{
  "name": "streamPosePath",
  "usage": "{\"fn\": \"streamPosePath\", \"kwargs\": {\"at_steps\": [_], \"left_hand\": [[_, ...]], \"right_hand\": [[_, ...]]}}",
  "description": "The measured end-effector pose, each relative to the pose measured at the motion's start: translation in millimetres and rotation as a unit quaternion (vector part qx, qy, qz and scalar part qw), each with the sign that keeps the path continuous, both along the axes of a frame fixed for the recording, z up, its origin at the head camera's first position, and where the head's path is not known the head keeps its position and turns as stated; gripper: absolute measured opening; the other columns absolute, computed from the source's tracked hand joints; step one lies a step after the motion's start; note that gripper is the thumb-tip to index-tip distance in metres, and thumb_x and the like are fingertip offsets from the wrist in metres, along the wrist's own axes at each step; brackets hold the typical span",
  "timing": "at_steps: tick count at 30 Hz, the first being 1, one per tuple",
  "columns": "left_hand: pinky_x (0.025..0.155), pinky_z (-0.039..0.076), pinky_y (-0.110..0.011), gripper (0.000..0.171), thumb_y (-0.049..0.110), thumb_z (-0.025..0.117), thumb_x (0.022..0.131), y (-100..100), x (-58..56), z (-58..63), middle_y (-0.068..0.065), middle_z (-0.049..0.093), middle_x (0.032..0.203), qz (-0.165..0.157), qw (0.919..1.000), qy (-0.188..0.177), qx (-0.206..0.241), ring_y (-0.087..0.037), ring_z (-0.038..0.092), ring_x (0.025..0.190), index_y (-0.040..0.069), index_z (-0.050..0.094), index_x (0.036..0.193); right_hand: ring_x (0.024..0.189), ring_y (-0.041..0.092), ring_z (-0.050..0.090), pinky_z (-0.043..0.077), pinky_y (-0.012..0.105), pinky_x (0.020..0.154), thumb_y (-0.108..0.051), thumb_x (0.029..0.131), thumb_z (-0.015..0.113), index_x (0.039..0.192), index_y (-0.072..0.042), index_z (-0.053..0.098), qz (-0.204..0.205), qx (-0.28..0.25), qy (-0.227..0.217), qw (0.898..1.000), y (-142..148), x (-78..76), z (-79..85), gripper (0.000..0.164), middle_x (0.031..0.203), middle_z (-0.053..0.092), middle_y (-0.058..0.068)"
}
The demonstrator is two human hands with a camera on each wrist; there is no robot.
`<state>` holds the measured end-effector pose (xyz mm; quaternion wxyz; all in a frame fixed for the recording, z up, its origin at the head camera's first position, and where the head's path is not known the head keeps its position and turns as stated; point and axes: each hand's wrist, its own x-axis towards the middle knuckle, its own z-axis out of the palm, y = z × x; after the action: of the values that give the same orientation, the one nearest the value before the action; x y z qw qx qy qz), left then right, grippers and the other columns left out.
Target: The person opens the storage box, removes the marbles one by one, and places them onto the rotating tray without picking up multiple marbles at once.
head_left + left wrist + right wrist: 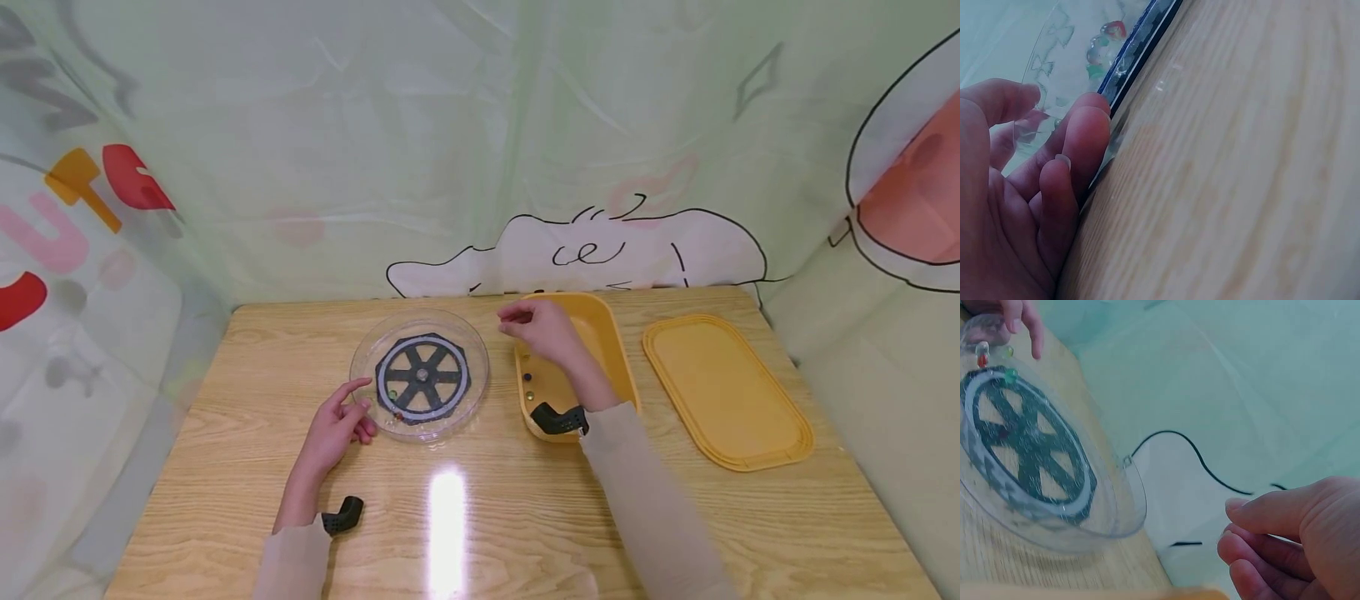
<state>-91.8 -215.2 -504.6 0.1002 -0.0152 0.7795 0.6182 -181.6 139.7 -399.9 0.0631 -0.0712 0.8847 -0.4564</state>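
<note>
A round clear dish (480, 379) sits on the table with a dark six-spoked wheel shape (420, 337) showing through it. Several small glass marbles lie inside near its left edge, among them a green one (393, 395) and a red one (983, 360). My left hand (341, 425) rests at that edge, fingers loosely bent against the dish wall. Raised over the far left rim of the yellow tray (600, 321), my right hand (543, 329) has its thumb and forefinger tips close together; I cannot tell whether a marble is between them.
More marbles lie along the tray's left side, including a dark one (527, 377) and a pale green one (529, 397). To the right is a flat yellow lid (727, 392). A printed cloth (360, 167) hangs behind the wooden table (510, 517).
</note>
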Motion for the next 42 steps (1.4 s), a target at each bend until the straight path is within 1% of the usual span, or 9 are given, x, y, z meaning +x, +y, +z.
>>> {"fn": "streamPosePath", "kwargs": {"at_steps": [6,12,15,21,24,28,31,34,42], "left_hand": [[0.058,0.053,-0.027,0.039,0.017,0.053,0.104,-1,-0.8,0.9,-0.015,0.066,0.074,-0.001,1.0000,0.000,-0.001,-0.023,0.062,0.058,0.014,0.050,0.143],[0.058,0.053,-0.027,0.037,0.017,0.053,0.104,0,0.4,-1.1,-0.015,0.067,0.074,0.002,1.0000,0.005,-0.005,-0.024,0.063,0.059,0.018,0.051,0.141],[0.058,0.053,-0.027,0.037,0.017,0.053,0.104,-1,0.5,-1.4,-0.014,0.067,0.074,0.001,1.0000,0.006,-0.007,-0.024,0.063,0.059,0.018,0.051,0.141],[0.058,0.053,-0.027,0.039,0.017,0.054,0.104,-1,0.4,-1.3,-0.014,0.067,0.074,-0.004,0.9999,0.013,-0.009,-0.023,0.063,0.058,0.014,0.050,0.142],[0.058,0.053,-0.027,0.039,0.017,0.054,0.104,-1,0.6,-1.2,-0.014,0.067,0.074,-0.003,0.9999,0.011,-0.008,-0.023,0.063,0.058,0.015,0.050,0.142],[0.058,0.053,-0.027,0.037,0.017,0.054,0.104,0,1.1,-0.6,-0.015,0.067,0.074,0.002,0.9999,0.007,-0.009,-0.023,0.062,0.058,0.019,0.051,0.141],[0.058,0.053,-0.028,0.038,0.017,0.053,0.104,0,1.4,-0.4,-0.015,0.066,0.074,0.002,0.9999,0.006,-0.010,-0.024,0.062,0.058,0.019,0.051,0.141],[0.058,0.054,-0.028,0.038,0.017,0.053,0.104,1,1.6,0.4,-0.015,0.067,0.074,0.004,0.9999,0.005,-0.008,-0.024,0.062,0.059,0.019,0.051,0.141],[0.059,0.055,-0.029,0.038,0.017,0.053,0.104,0,1.5,0.4,-0.014,0.067,0.074,0.004,0.9999,0.005,-0.009,-0.023,0.063,0.059,0.017,0.050,0.142]], "right_hand": [[0.094,0.026,0.063,0.053,0.038,0.083,-0.011,0.093,0.070,0.112,0.000,0.071,-0.001,0.009,0.007,1.000,18,-8.7,-9.3,0.021,0.104,0.070,0.012],[0.092,0.026,0.063,0.052,0.039,0.082,-0.007,0.091,0.072,0.106,0.000,0.073,0.009,0.020,0.017,1.000,33,-16.2,-23.0,0.016,0.099,0.070,0.012],[0.092,0.026,0.063,0.051,0.038,0.083,-0.005,0.091,0.072,0.106,0.000,0.073,0.016,0.030,0.004,0.999,39,-18.7,-29.2,0.016,0.099,0.071,0.011],[0.091,0.023,0.062,0.050,0.033,0.080,-0.006,0.089,0.073,0.107,-0.003,0.074,0.028,0.050,-0.043,0.997,44,-20.8,-37.8,0.018,0.101,0.072,0.008],[0.092,0.024,0.062,0.050,0.033,0.081,-0.005,0.090,0.072,0.108,-0.002,0.074,0.036,0.033,-0.071,0.996,44,-20.2,-39.9,0.018,0.103,0.072,0.009],[0.097,0.026,0.062,0.049,0.037,0.089,-0.003,0.091,0.070,0.110,-0.001,0.073,0.037,0.010,-0.098,0.994,43,-19.7,-42.6,0.019,0.106,0.071,0.011],[0.099,0.027,0.060,0.046,0.040,0.094,-0.004,0.091,0.071,0.109,-0.003,0.074,0.037,0.021,-0.106,0.993,44,-19.5,-44.5,0.018,0.106,0.071,0.010],[0.099,0.027,0.059,0.045,0.041,0.096,-0.006,0.090,0.073,0.107,-0.005,0.074,0.041,0.035,-0.112,0.992,44,-19.7,-46.7,0.018,0.106,0.071,0.008],[0.090,0.022,0.062,0.048,0.035,0.087,-0.006,0.086,0.077,0.104,-0.004,0.075,0.060,0.063,-0.116,0.989,43,-21.2,-53.2,0.018,0.099,0.072,0.006]]}}
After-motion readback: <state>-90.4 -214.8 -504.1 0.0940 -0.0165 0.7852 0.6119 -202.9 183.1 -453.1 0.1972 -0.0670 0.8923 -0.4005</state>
